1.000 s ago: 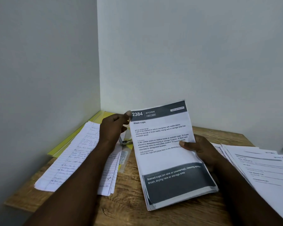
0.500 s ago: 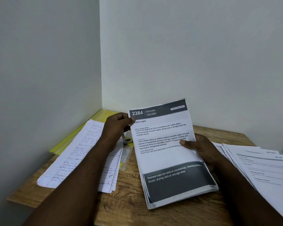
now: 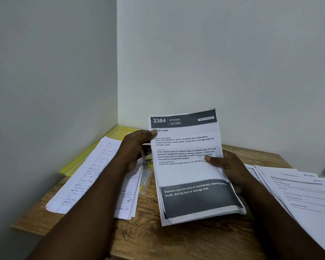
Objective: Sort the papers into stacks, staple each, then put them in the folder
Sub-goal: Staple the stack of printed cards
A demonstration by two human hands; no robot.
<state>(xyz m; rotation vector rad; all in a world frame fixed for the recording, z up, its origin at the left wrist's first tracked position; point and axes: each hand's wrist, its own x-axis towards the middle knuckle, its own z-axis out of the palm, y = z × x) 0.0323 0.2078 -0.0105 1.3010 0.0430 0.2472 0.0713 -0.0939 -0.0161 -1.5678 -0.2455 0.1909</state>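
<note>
A stack of printed sheets (image 3: 188, 171), topped by a page headed "2384 KITCHEN", stands tilted with its lower edge on the wooden table (image 3: 176, 239). My left hand (image 3: 135, 149) pinches the stack's upper left edge, thumb on the front. My right hand (image 3: 231, 169) grips its right edge, thumb over the text. A small metal stapler (image 3: 146, 160) lies partly hidden behind my left hand. Handwritten lined pages (image 3: 94, 177) lie at the left. A yellow folder (image 3: 94, 152) lies under them against the wall.
More printed sheets (image 3: 296, 192) are fanned out at the table's right side. Walls close off the table at the left and back. The near left table edge is close to the handwritten pages.
My left hand slid slightly down the stack's left edge, from the header corner to beside the "Wash cups" line. The stack and my right hand stayed almost still.
</note>
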